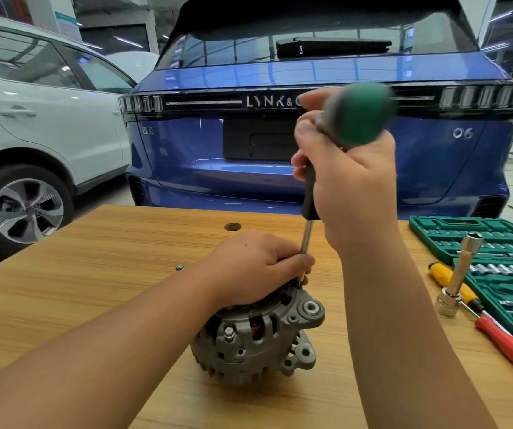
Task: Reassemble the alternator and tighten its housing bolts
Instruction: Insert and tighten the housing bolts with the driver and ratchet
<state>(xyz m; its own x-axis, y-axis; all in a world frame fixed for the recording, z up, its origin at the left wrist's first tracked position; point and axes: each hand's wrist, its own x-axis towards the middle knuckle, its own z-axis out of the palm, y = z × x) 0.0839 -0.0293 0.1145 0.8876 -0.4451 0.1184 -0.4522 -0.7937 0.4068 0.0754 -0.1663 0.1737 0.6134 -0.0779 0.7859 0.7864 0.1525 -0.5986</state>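
Note:
A grey alternator [258,339] stands on the wooden table [94,274], near the front middle. My left hand [255,267] rests on its top, and its fingertips pinch the lower shaft of a driver tool. My right hand [351,181] grips the green-and-black handle of that screwdriver [357,116], held upright over the alternator's top edge. The tool's tip is hidden behind my left fingers. One housing bolt [229,332] shows on the alternator's side.
A green socket set case [496,264] lies open at the table's right. Beside it lie a yellow-handled tool [453,280], a red-handled tool [508,345] and a socket extension [462,274]. A small loose bolt [179,267] sits left of my hand. A blue car [280,88] stands beyond the table.

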